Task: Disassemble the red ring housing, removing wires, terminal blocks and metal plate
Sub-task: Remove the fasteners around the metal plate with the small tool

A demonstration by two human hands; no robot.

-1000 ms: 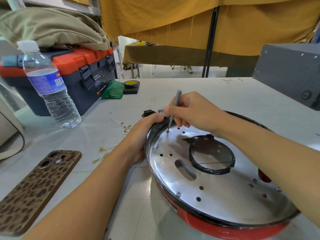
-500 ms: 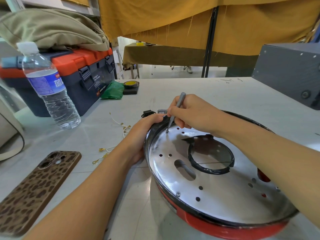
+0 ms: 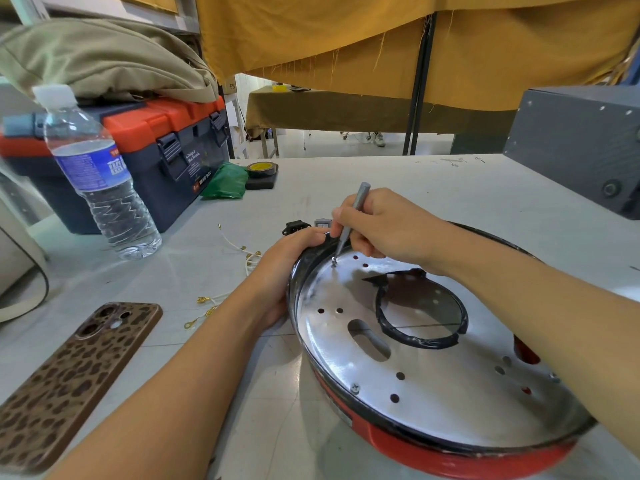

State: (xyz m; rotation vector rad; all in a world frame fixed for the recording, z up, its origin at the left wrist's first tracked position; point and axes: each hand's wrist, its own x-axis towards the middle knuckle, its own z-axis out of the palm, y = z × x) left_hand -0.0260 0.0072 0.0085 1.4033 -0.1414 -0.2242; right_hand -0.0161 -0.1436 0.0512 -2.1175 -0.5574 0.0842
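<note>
Gripping the red ring housing by its far-left rim, the left hand steadies it on the desk. The right hand's fingers pinch a thin grey screwdriver (tip on a screw) at the metal plate's edge.

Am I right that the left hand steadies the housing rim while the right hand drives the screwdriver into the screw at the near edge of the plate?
Not quite. In the head view the screwdriver tip sits on the far-edge screw, beside the left hand; the near-edge screw is untouched. The right hand does hold the driver.
</note>
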